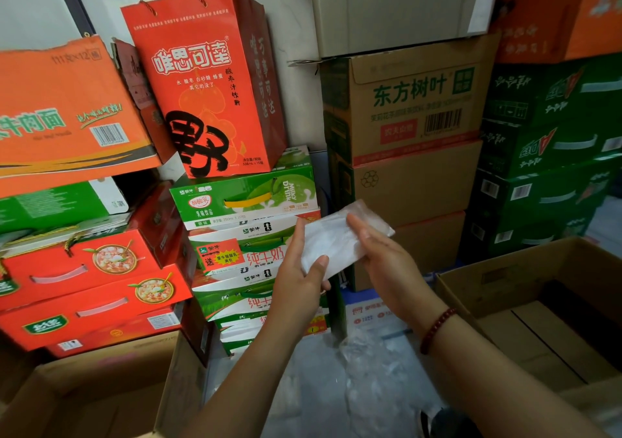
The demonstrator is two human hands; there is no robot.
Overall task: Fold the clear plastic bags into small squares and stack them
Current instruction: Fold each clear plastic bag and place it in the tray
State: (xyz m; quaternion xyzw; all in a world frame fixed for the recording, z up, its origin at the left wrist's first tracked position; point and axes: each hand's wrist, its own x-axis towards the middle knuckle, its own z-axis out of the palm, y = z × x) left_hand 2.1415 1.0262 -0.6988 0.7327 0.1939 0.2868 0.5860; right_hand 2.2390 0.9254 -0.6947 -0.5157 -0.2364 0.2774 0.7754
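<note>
Both hands are up in front of the stacked cartons with a partly folded clear plastic bag [340, 235] held between them, in the air. The left hand [303, 269] grips the bag's lower left end: thumb pressed on the front face near the bottom edge, the other fingers running up behind it. The right hand [383, 252] has the bag from the other side, fingers lying across the front, with the bag's upper right corner sticking out past them toward the brown cardboard boxes [414, 155]. So the bag sits as a tilted strip, low on the left and higher on the right, both hands closed on it. It looks folded over a few times, but the plastic is hazy and I can't really count the layers.

There's a red bead bracelet [437, 328] on the right wrist. Below the hands, more crumpled clear plastic [370, 380] lies on the floor between an open cardboard box [525, 269] on the right and another box [101, 387] on the left. Behind the left hand is a pile of green milk cartons [245, 198], with a red gift bag [205, 80] standing on top.
</note>
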